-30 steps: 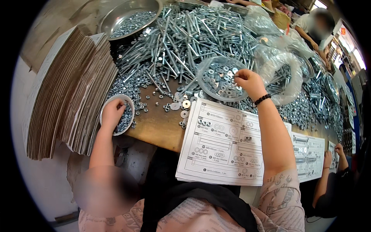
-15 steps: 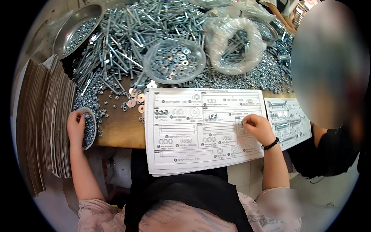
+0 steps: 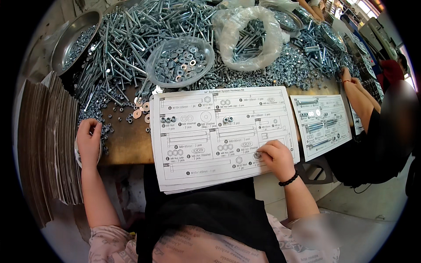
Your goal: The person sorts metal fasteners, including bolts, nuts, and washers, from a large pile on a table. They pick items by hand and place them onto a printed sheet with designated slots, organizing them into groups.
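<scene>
A printed sheet (image 3: 188,136) with line drawings of hardware lies before me on a stack of paper that overhangs the table's front edge. Three nuts (image 3: 168,119) stand in a row on its left part, and two more nuts (image 3: 227,119) sit near its middle. Over the sheet's lower right, my right hand (image 3: 278,160) pinches what looks like a small nut (image 3: 258,154) at its fingertips. At the table's left edge my left hand (image 3: 89,140) is closed, thumb and fingers together, above a white bowl (image 3: 77,158) that it mostly covers. What those fingers hold is hidden.
Behind the sheet are a clear bowl of washers (image 3: 180,61), a plastic bag of bolts (image 3: 250,39) and a large heap of bolts (image 3: 127,39). A metal bowl (image 3: 74,41) stands far left, stacked cardboard (image 3: 52,144) nearer. Another person's arm (image 3: 362,98) reaches in near a second sheet (image 3: 322,125).
My right hand has moved down and slightly left across the sheet. My left hand remains at the bowl, now covering more of it. The view has shifted, showing more on the right.
</scene>
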Demonstrator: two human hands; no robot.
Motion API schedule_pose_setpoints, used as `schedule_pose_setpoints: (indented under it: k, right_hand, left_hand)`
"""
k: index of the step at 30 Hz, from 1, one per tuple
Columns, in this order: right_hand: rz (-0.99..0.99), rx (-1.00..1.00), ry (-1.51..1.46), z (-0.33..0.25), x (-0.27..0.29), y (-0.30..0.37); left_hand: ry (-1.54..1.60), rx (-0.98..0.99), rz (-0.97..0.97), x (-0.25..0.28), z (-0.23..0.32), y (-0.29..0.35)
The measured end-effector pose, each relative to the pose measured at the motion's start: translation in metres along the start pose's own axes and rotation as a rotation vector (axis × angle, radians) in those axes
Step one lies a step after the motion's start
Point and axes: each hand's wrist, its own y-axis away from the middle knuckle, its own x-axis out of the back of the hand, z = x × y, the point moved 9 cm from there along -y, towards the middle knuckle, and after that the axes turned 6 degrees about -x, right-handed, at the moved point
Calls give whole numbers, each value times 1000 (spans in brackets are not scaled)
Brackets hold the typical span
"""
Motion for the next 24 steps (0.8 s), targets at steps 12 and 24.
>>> schedule_pose_setpoints:
  k: [12,24]
  right_hand:
    - [100,191,196,-15,0,22]
    - [82,265,-151,-55,13,-29]
  left_hand:
    - [189,-103,-157,-48,73,-1]
    - [-139,-752,-514,-173,181,1]
